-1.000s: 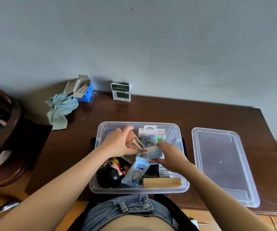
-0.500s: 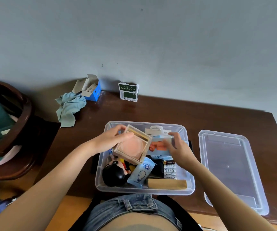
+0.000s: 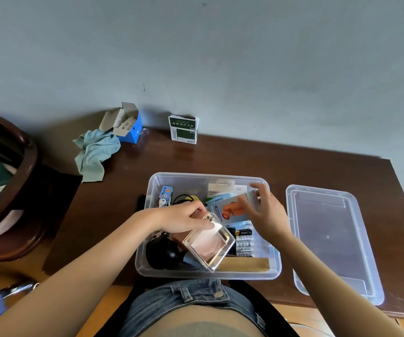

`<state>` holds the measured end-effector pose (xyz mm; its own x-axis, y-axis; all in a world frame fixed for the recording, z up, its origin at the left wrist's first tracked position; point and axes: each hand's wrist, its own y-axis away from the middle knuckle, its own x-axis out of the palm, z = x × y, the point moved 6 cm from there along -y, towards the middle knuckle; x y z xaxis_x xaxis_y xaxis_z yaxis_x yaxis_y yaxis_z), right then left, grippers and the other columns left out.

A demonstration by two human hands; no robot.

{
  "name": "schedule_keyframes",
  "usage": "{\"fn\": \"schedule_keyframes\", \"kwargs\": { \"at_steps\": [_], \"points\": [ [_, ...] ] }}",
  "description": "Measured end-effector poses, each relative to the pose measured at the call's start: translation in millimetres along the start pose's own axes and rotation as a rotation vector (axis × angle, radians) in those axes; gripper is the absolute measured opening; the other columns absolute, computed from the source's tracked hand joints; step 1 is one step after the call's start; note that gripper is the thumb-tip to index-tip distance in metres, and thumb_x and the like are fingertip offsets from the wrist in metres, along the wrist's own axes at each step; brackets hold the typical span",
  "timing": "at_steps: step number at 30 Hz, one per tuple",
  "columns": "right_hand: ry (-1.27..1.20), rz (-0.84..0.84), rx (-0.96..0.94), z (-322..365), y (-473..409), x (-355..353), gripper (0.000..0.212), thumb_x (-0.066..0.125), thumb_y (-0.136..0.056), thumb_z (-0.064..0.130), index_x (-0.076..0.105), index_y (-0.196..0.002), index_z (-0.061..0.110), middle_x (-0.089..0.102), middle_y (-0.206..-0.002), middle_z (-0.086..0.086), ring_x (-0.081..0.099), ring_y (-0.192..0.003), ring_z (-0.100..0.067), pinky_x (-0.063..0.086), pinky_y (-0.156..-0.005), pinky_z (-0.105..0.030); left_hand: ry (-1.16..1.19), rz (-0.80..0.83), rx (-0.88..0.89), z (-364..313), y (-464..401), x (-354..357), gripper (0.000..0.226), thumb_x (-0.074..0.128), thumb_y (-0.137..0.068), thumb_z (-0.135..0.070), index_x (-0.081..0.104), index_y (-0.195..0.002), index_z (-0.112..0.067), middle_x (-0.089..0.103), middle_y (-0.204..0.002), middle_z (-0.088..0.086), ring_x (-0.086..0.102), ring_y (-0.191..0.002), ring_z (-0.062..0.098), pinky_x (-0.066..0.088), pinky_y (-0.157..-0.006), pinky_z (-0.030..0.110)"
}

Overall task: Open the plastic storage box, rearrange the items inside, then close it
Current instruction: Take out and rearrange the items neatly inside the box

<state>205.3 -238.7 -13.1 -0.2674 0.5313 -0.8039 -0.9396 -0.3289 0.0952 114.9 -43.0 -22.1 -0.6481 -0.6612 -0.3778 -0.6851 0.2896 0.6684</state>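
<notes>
Storage box [image 3: 208, 273] sits open on the dark wooden table [image 3: 244, 161], right in front of you, and its clear lid [image 3: 329, 239] lies flat on the table just to the right of it. Your left hand [image 3: 181, 218] is over the middle of the box, fingers curled round one corner of a clear square case [image 3: 208, 244] that is tilted above the near half. Your right hand [image 3: 266, 212] is over the far right part of the box, thumb and fingers pinching a light blue packet [image 3: 227, 207] with an orange picture on it.

Under and around the case the box is crowded: a black round toy [image 3: 164, 254] at the near left, a row of batteries [image 3: 244, 242] just right of the case, a wooden block [image 3: 244, 263] along the near wall, a white card pack [image 3: 222, 189] against the far wall, and a small blue item [image 3: 165, 193] with a black cable [image 3: 183, 198] in the far left corner.

Beyond the box, by the wall, stand a green and white carton [image 3: 183, 130] and an open blue box [image 3: 128, 125], with a pale green cloth [image 3: 93, 154] touching it. Left of the table is a dark wooden chair [image 3: 13, 181].
</notes>
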Motion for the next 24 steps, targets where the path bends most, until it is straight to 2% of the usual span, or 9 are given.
{"fn": "schedule_keyframes", "kwargs": {
  "at_steps": [3,6,8,10,13,16,20,22,24],
  "points": [
    [-0.108,-0.014,0.010,1.0,-0.4,-2.7,0.053,0.045,-0.079,0.071,0.039,-0.120,0.037,0.059,-0.102,0.010,0.061,-0.087,-0.009,0.059,-0.069,-0.032,-0.034,-0.033,0.019,-8.9,-2.4,-1.5,0.047,0.047,-0.091,-0.056,0.047,-0.109,-0.013,0.044,-0.111,-0.007,0.049,-0.098,0.017,0.039,-0.092,0.036],
    [-0.244,-0.039,0.011,4.2,0.8,-6.4,0.048,0.049,-0.077,0.070,0.041,-0.115,0.041,0.058,-0.098,0.020,0.061,-0.089,-0.004,0.057,-0.069,-0.027,-0.038,-0.068,0.049,-18.2,-5.3,-0.1,0.030,0.044,-0.095,-0.041,0.049,-0.107,-0.013,0.048,-0.126,0.005,0.048,-0.104,0.017,0.038,-0.097,0.038],
    [-0.298,-0.068,0.008,7.0,2.9,-9.8,0.051,0.045,-0.074,0.076,0.040,-0.114,0.045,0.056,-0.097,0.025,0.060,-0.091,0.001,0.054,-0.067,-0.020,-0.001,-0.087,0.073,-21.0,-7.3,2.3,0.027,0.043,-0.096,-0.034,0.052,-0.111,-0.012,0.053,-0.119,0.004,0.049,-0.102,0.016,0.040,-0.089,0.032],
    [-0.320,-0.096,0.007,7.3,3.8,-11.3,0.055,0.043,-0.075,0.075,0.040,-0.118,0.041,0.056,-0.104,0.021,0.059,-0.096,-0.002,0.053,-0.070,-0.018,0.014,-0.101,0.077,-21.0,-9.7,3.3,0.029,0.043,-0.096,-0.035,0.053,-0.111,-0.012,0.054,-0.114,0.001,0.051,-0.101,0.016,0.040,-0.084,0.029],
    [-0.346,-0.119,0.019,2.6,2.2,-11.8,0.059,0.044,-0.078,0.071,0.041,-0.124,0.034,0.057,-0.117,0.006,0.058,-0.104,-0.009,0.056,-0.080,-0.030,-0.009,-0.131,0.032,-16.3,-15.2,-0.4,0.040,0.043,-0.095,-0.050,0.056,-0.104,-0.013,0.058,-0.106,0.003,0.056,-0.099,0.022,0.042,-0.083,0.035],
    [-0.390,-0.116,0.032,-2.0,1.7,-12.4,0.058,0.046,-0.080,0.067,0.041,-0.125,0.032,0.057,-0.119,0.004,0.057,-0.106,-0.010,0.056,-0.083,-0.034,-0.008,-0.193,0.029,-17.1,-21.4,-8.8,0.059,0.036,-0.095,-0.057,0.062,-0.099,-0.005,0.060,-0.094,0.014,0.059,-0.091,0.029,0.041,-0.076,0.037],
    [-0.506,-0.099,0.061,-6.5,2.8,-12.5,0.055,0.051,-0.079,0.063,0.043,-0.124,0.031,0.060,-0.112,0.005,0.061,-0.102,-0.010,0.057,-0.077,-0.027,0.134,-0.383,0.037,-14.4,-26.1,-17.5,0.037,0.047,-0.097,-0.039,0.067,-0.082,-0.012,0.066,-0.074,0.009,0.058,-0.070,0.028,0.038,-0.064,0.033],
    [-0.577,-0.091,0.082,-5.9,3.6,-12.4,0.051,0.052,-0.079,0.060,0.046,-0.120,0.031,0.062,-0.105,0.006,0.062,-0.099,-0.008,0.055,-0.071,-0.020,0.200,-0.463,0.023,-8.9,-28.4,-16.3,0.016,0.057,-0.093,-0.032,0.061,-0.097,-0.017,0.069,-0.083,0.003,0.064,-0.079,0.025,0.046,-0.070,0.035],
    [-0.635,-0.074,0.098,-3.6,5.0,-10.4,0.040,0.053,-0.080,0.057,0.050,-0.113,0.034,0.064,-0.100,0.008,0.063,-0.096,-0.007,0.053,-0.069,-0.017,0.309,-0.493,0.019,-5.6,-27.0,-14.7,0.035,0.068,-0.086,-0.024,0.051,-0.117,-0.021,0.067,-0.093,0.004,0.065,-0.087,0.019,0.050,-0.081,0.035]
  ]
}}
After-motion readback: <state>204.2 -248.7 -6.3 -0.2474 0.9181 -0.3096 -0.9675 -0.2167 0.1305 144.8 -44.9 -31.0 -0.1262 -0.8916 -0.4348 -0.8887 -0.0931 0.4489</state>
